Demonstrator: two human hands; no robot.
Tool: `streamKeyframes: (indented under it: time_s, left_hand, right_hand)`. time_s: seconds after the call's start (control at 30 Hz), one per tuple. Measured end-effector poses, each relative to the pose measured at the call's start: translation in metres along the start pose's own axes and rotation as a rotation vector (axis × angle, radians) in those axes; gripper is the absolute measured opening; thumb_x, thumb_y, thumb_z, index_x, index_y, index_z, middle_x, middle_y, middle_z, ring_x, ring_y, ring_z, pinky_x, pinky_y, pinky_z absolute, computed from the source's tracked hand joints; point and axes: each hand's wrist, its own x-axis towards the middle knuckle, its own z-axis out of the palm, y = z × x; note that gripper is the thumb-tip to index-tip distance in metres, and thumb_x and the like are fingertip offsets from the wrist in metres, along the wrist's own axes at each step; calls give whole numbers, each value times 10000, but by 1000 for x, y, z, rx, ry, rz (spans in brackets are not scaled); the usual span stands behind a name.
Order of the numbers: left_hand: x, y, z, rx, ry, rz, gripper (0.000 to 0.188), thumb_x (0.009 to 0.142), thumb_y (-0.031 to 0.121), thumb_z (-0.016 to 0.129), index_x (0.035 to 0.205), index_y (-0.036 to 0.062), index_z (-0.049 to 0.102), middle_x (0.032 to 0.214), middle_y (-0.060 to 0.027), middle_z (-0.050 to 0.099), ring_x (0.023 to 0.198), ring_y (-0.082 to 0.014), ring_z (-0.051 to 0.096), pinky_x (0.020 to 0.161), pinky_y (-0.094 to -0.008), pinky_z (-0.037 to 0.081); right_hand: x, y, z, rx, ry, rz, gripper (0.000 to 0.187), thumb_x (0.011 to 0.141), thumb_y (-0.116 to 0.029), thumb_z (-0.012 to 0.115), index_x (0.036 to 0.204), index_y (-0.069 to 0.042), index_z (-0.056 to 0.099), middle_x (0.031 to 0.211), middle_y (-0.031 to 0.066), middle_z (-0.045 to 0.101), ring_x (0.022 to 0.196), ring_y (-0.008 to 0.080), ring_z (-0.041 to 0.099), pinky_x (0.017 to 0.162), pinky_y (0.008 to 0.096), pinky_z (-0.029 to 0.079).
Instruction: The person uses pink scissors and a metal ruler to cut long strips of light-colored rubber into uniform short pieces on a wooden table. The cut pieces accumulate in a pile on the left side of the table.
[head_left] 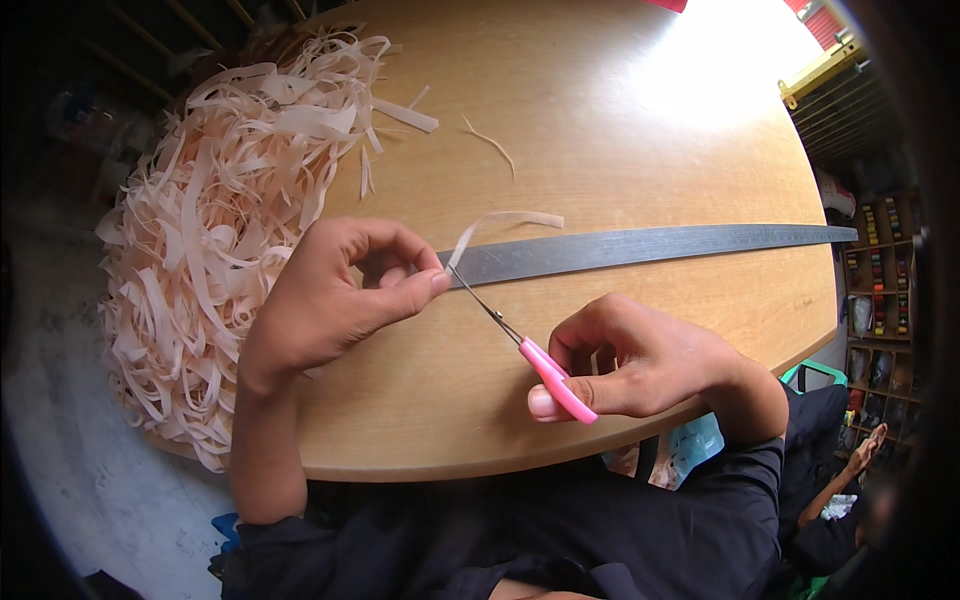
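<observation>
My left hand (335, 295) pinches the near end of a pale strip (500, 220) that curls up and away over the wooden table (620, 130). My right hand (640, 355) holds pink-handled scissors (540, 365), whose thin metal blades point up-left and meet the strip right at my left fingertips. A long grey metal ruler (650, 245) lies across the table just behind both hands.
A big heap of pale cut strips (210, 240) covers the table's left side and hangs over its edge. A stray sliver (490, 145) lies farther back. Shelves with small coloured items (880, 270) stand at the right. Another person's hand (870, 445) shows at lower right.
</observation>
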Motion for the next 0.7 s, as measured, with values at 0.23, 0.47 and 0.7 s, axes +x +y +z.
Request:
streamKeyframes:
  time_s: [0.23, 0.47, 0.7]
  left_hand:
    - [0, 1, -2, 15, -25, 2, 141, 966, 123, 799, 990, -14, 775, 700, 101, 551, 641, 13, 454, 564, -201, 342]
    - [0, 3, 1, 23, -14, -1, 148, 965, 134, 805, 995, -8, 776, 733, 85, 590, 665, 6, 466, 583, -204, 347]
    - [-2, -2, -8, 159, 98, 96, 121, 945, 115, 801, 978, 4, 765, 736, 76, 588, 683, -2, 483, 603, -209, 377]
  right_hand:
    - [5, 3, -3, 42, -22, 39, 505, 897, -480, 874, 864, 13, 767, 688, -10, 667, 648, 60, 574, 563, 265, 409]
    - [5, 4, -5, 35, -16, -4, 464, 917, -440, 865, 884, 15, 779, 688, -12, 666, 664, 57, 573, 583, 259, 411]
    - [5, 22, -12, -3, 213, -296, 312, 973, -328, 819, 947, -18, 798, 782, 16, 749, 680, 55, 626, 596, 252, 448]
